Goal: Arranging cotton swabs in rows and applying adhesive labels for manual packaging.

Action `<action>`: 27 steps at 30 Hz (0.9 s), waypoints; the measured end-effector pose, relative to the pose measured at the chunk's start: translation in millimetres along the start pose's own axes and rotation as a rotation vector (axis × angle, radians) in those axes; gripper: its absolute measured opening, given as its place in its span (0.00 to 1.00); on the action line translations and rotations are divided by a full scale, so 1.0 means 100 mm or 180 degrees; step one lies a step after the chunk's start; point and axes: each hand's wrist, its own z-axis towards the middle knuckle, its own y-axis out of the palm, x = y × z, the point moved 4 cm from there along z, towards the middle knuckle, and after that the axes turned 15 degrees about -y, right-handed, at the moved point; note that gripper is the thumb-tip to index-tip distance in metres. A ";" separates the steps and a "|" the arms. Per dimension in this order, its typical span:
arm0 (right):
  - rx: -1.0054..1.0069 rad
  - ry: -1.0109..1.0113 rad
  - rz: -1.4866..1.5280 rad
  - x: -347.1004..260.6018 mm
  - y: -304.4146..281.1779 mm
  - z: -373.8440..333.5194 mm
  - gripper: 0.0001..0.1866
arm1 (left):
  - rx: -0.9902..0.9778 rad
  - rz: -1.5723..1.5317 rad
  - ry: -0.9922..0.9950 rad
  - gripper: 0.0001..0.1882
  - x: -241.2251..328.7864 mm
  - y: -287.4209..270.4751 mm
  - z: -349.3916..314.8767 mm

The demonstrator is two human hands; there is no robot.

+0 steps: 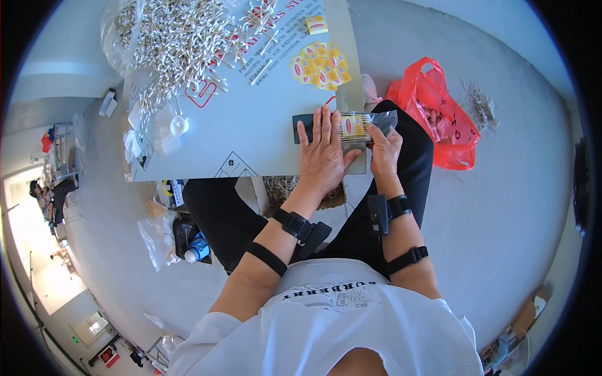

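Left hand (322,149), stretched flat with thumb apart, presses the swab packet (353,127) at the worktop's (263,128) four o'clock, seemingly to steady it; right hand (385,149) pinches its three-o'clock end, perhaps for control.

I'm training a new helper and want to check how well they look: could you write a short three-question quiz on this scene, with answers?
1. Which hand lies flat across the clear packet of cotton swabs?
2. True or false: the loose cotton swabs are heaped to the left of the loose yellow-and-white labels.
3. Fill in the blank: the plastic bag on the floor to the right of the table is ____ in colour.

Key:
1. The left hand; the right hand grips the packet's right end.
2. True.
3. Red.
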 end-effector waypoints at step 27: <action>0.0395 0.0973 -0.0021 0.03 -0.14 0.09 0.04 | -0.0087 -0.0164 0.0520 0.42 0.04 -0.01 -0.06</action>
